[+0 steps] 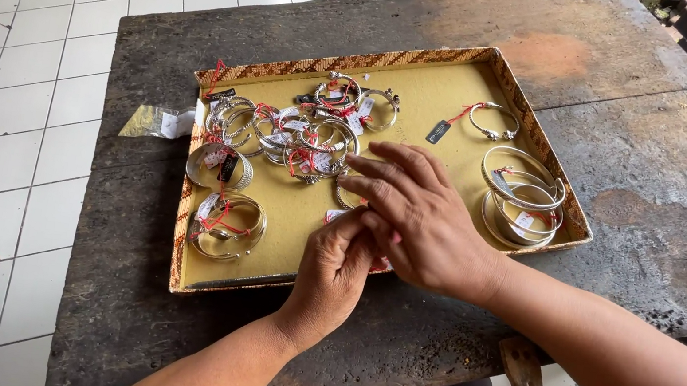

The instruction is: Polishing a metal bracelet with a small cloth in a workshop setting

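Left hand (pixel 336 268) pinches something hidden under the flat, open right hand (pixel 421 217); tangled silver bangles (pixel 306 138) lie just beyond both hands' fingertips, right hand nearer.

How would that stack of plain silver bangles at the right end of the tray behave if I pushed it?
The bangles look like rigid metal, so probably stiff. They lie loosely overlapped, so they would likely slide apart across the tray. One stood on edge might roll.

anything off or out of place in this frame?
One small clear packet lies on the table outside the tray's left edge, apart from the tagged bracelets inside. The tabletop is worn and stained. The left hand and right hand overlap, hiding whatever they hold.
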